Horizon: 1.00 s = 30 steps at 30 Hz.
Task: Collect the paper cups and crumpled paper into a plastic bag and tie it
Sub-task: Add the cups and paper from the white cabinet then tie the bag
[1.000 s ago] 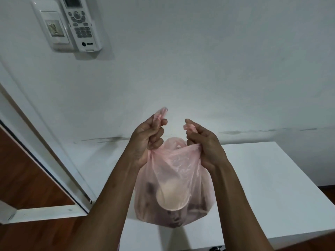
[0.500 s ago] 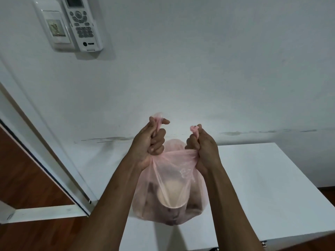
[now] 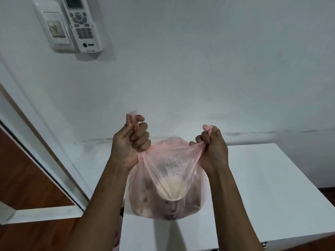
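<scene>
above the white bench [image 3: 272, 187], a person holds a pink plastic bag [image 3: 168, 178] up between both hands. the left hand [image 3: 129, 144] is clenched around one handle of the bag, with the fingers curled tight and the handle's end poking out above the knuckles. the right hand [image 3: 213, 147] grasps the other handle in the same way, fingers curled round the gathered plastic, a small loop of pink showing at the top of the fist. the two hands are held apart, so the film between them is stretched taut across the mouth of the bag. the body of the bag hangs down below the hands, near the front left part of the bench; whether its bottom touches the surface cannot be told. through the thin plastic a pale paper cup [image 3: 171, 189] shows, lying with its round opening turned toward the camera. darker shapes sit around and under the cup, too blurred by the film to name. both forearms reach up from the lower edge of the view. behind the bench stands a white wall [image 3: 199, 69] with a faint dark scuff line running along it just above the bench's far edge. high on the wall at the left hang a white remote control [image 3: 82, 24] in a holder and, just beside it, a white wall panel [image 3: 54, 29]. at the left a white door frame [image 3: 45, 160] slants down to a brown wooden floor [image 3: 27, 178].
</scene>
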Each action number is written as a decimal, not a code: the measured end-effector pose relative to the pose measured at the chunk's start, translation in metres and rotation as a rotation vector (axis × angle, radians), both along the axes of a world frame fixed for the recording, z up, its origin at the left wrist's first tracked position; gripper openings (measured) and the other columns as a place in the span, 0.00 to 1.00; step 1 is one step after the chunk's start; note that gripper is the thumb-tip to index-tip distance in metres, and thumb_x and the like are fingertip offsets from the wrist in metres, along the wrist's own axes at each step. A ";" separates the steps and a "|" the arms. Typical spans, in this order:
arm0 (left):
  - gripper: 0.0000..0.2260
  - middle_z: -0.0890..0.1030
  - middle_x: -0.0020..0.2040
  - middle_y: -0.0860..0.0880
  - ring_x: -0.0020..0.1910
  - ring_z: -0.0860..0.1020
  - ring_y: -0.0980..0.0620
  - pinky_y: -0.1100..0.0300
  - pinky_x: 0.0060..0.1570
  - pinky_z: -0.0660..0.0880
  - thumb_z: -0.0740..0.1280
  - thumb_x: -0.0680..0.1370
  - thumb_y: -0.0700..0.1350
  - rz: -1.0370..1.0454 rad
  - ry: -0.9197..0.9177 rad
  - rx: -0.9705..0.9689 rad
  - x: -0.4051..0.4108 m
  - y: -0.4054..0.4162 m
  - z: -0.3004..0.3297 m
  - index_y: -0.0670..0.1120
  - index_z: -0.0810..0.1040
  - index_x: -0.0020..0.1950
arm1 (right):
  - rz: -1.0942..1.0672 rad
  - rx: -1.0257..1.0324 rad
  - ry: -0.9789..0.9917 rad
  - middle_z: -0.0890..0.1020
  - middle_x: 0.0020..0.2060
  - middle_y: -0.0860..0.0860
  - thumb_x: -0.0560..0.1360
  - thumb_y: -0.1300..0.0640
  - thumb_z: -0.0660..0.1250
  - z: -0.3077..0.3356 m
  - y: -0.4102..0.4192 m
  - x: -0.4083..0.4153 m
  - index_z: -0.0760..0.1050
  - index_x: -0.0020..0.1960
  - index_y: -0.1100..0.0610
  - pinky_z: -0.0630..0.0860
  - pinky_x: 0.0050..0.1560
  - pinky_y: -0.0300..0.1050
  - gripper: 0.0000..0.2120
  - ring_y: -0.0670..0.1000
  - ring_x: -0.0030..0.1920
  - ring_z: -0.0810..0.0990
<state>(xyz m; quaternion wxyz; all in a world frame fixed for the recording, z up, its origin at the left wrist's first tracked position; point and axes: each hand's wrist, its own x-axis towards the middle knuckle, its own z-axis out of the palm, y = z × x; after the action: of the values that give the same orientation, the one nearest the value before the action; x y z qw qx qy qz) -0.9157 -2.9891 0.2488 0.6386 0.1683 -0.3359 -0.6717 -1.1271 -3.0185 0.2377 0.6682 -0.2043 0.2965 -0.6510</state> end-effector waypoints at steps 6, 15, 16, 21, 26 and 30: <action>0.15 0.55 0.29 0.53 0.23 0.51 0.56 0.63 0.23 0.51 0.58 0.79 0.52 -0.055 0.003 -0.067 -0.001 0.000 0.000 0.49 0.82 0.44 | 0.117 -0.106 0.068 0.69 0.36 0.49 0.77 0.59 0.64 -0.002 0.000 0.000 0.76 0.51 0.58 0.62 0.28 0.37 0.05 0.46 0.30 0.61; 0.15 0.56 0.29 0.53 0.23 0.52 0.56 0.63 0.22 0.53 0.58 0.79 0.52 -0.065 0.016 -0.088 0.008 -0.001 -0.002 0.50 0.83 0.44 | -0.074 -0.136 0.922 0.84 0.36 0.48 0.84 0.48 0.50 -0.005 0.005 -0.012 0.75 0.39 0.58 0.76 0.46 0.43 0.24 0.48 0.40 0.82; 0.13 0.56 0.28 0.53 0.23 0.52 0.56 0.63 0.22 0.53 0.61 0.79 0.52 -0.059 0.001 -0.093 0.008 -0.001 -0.001 0.50 0.83 0.43 | -0.144 -0.152 1.063 0.78 0.30 0.45 0.83 0.50 0.49 -0.008 0.004 -0.012 0.69 0.34 0.55 0.71 0.41 0.45 0.22 0.48 0.33 0.76; 0.09 0.55 0.28 0.53 0.23 0.52 0.55 0.63 0.22 0.53 0.72 0.72 0.56 -0.056 -0.041 -0.098 0.013 -0.002 0.001 0.50 0.82 0.43 | -0.286 -0.187 1.311 0.65 0.26 0.46 0.83 0.50 0.49 -0.015 0.002 -0.009 0.57 0.34 0.52 0.64 0.36 0.47 0.19 0.49 0.30 0.65; 0.14 0.55 0.29 0.53 0.23 0.51 0.55 0.63 0.23 0.53 0.61 0.78 0.55 0.004 -0.049 -0.077 0.026 -0.002 0.000 0.51 0.83 0.43 | -0.193 -0.045 1.171 0.67 0.29 0.46 0.76 0.50 0.67 -0.011 -0.005 -0.030 0.61 0.33 0.55 0.64 0.38 0.46 0.19 0.49 0.33 0.66; 0.19 0.54 0.28 0.53 0.24 0.50 0.55 0.62 0.23 0.49 0.55 0.79 0.55 0.033 -0.086 -0.014 0.020 -0.001 0.003 0.50 0.82 0.41 | -0.001 -0.043 0.695 0.85 0.44 0.46 0.80 0.50 0.62 -0.005 0.000 -0.027 0.69 0.42 0.59 0.76 0.52 0.48 0.13 0.47 0.47 0.83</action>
<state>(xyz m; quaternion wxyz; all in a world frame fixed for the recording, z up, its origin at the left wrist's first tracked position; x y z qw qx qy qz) -0.8953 -2.9906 0.2516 0.6355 0.1980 -0.3651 -0.6509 -1.1539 -3.0180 0.2324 0.5226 -0.4274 0.4926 -0.5491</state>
